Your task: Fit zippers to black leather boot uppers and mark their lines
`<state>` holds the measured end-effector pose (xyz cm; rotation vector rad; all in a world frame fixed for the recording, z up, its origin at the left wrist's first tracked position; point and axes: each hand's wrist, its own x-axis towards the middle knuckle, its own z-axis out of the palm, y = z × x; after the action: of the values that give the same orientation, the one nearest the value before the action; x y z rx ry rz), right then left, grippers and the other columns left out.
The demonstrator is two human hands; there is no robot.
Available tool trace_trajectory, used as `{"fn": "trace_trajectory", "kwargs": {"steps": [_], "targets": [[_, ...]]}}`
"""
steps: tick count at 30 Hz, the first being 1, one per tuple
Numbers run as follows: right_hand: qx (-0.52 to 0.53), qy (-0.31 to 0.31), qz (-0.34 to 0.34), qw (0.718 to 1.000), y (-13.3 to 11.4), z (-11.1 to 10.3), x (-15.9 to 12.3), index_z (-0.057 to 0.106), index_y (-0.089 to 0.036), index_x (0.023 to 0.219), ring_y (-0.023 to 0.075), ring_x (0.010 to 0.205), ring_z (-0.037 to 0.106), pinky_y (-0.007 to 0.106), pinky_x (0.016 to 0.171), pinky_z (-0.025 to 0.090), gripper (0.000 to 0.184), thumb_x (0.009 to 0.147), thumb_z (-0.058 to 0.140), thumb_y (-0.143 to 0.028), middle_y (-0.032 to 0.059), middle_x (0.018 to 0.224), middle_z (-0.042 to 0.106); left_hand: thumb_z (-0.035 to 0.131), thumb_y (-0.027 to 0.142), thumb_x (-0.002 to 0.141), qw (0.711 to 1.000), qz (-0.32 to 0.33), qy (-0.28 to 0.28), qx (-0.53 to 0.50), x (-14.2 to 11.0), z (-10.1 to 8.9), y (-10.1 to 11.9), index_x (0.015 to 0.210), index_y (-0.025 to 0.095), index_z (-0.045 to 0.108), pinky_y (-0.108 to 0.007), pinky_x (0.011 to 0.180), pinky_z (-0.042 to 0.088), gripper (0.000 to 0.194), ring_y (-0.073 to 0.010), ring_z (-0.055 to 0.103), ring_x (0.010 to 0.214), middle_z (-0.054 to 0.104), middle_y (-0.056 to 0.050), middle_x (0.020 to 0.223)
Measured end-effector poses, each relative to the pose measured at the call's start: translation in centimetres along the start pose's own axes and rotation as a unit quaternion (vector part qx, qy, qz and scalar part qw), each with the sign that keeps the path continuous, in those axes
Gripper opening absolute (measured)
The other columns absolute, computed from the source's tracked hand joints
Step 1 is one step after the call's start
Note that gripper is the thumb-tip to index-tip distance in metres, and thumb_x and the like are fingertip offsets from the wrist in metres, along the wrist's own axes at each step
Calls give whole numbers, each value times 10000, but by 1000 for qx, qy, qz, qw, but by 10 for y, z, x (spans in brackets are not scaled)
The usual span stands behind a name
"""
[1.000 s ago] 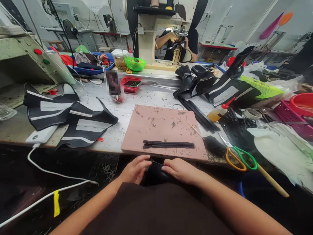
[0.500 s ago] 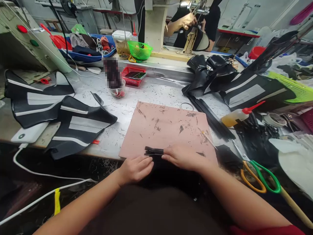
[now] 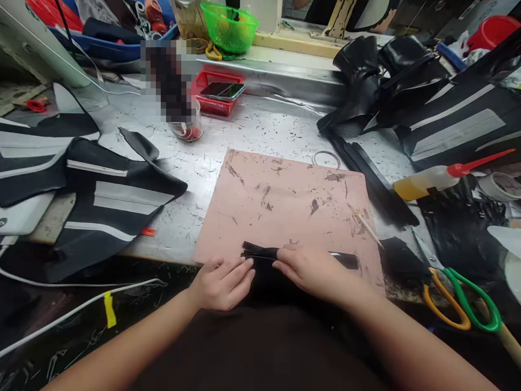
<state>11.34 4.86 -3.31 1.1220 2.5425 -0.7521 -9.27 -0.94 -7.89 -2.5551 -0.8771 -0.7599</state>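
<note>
A black zipper strip (image 3: 260, 251) lies along the near edge of a pink work board (image 3: 285, 195); its right end shows past my wrist. My right hand (image 3: 311, 269) rests on the strip with its fingers stretched flat, pointing left. My left hand (image 3: 222, 282) lies just off the board's front edge, fingers straight and together, resting on a black piece of material (image 3: 264, 285) that hangs down between the two hands. Neither hand visibly grips anything.
Black-and-white panels (image 3: 109, 201) lie at the left. A glue bottle (image 3: 431, 179), black strips (image 3: 370, 182), green-and-orange scissors (image 3: 459, 298) and a thin stick (image 3: 364, 224) lie at the right. A red tray with a phone (image 3: 217, 95) and a green bowl (image 3: 230, 24) stand behind.
Both hands rose from below the table edge onto the board's front edge. My right hand now lies on the zipper strip. The view has tipped down and closer.
</note>
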Motion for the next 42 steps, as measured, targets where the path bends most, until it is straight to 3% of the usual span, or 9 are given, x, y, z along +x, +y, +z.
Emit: {"fn": "trace_trajectory", "kwargs": {"steps": [7, 16, 19, 26, 35, 39, 42], "targets": [[-24, 6, 4, 1000, -2, 1, -1, 580, -186, 754, 124, 546, 538, 233, 490, 294, 279, 895, 371, -306, 20, 736, 617, 616, 146, 729, 1000, -18, -2, -9, 2, 2, 1, 730, 187, 643, -257, 600, 369, 49, -123, 633, 714, 710, -6, 836], [-33, 34, 25, 999, -4, 4, 0, 603, -185, 749, 141, 572, 558, 247, 502, 302, 280, 883, 385, -299, 23, 715, 627, 512, 152, 739, 999, -11, -32, 40, 2, 2, 2, 699, 204, 635, -279, 618, 338, 140, -116, 573, 682, 697, 34, 819], [-32, 40, 35, 998, -4, 4, 1, 609, -183, 746, 151, 597, 572, 251, 521, 318, 278, 877, 390, -291, 28, 710, 635, 437, 206, 750, 998, -36, -43, 40, 1, 3, 6, 778, 196, 657, -305, 640, 333, 222, -133, 545, 668, 691, 25, 822], [-37, 42, 50, 997, -7, 6, 8, 622, -173, 776, 158, 630, 584, 248, 547, 345, 279, 873, 378, -268, 49, 745, 655, 356, 526, 830, 995, -32, -80, 58, -3, 5, 12, 1053, 174, 634, -339, 704, 331, 502, -162, 507, 707, 671, -14, 871], [-50, 43, 36, 997, -8, 6, 7, 630, -178, 787, 165, 640, 600, 249, 547, 370, 270, 859, 382, -257, 46, 760, 653, 414, 445, 820, 992, -67, -104, 32, -1, 8, 11, 1053, 188, 634, -352, 744, 313, 410, -176, 505, 769, 649, -23, 892], [-80, 40, 60, 994, -12, 7, 7, 634, -180, 819, 189, 643, 612, 267, 547, 379, 297, 863, 354, -267, 64, 777, 659, 366, 519, 830, 991, -57, -117, 33, 2, 9, 10, 1053, 194, 633, -359, 741, 308, 476, -183, 502, 779, 644, -27, 906], [-98, 45, 124, 986, -10, 5, 1, 629, -148, 836, 226, 673, 617, 289, 562, 382, 360, 852, 376, -404, 95, 752, 661, 304, 587, 828, 990, -44, -130, 40, 5, 11, 9, 1092, 193, 611, -363, 733, 308, 565, -192, 496, 778, 635, -24, 904]]}}
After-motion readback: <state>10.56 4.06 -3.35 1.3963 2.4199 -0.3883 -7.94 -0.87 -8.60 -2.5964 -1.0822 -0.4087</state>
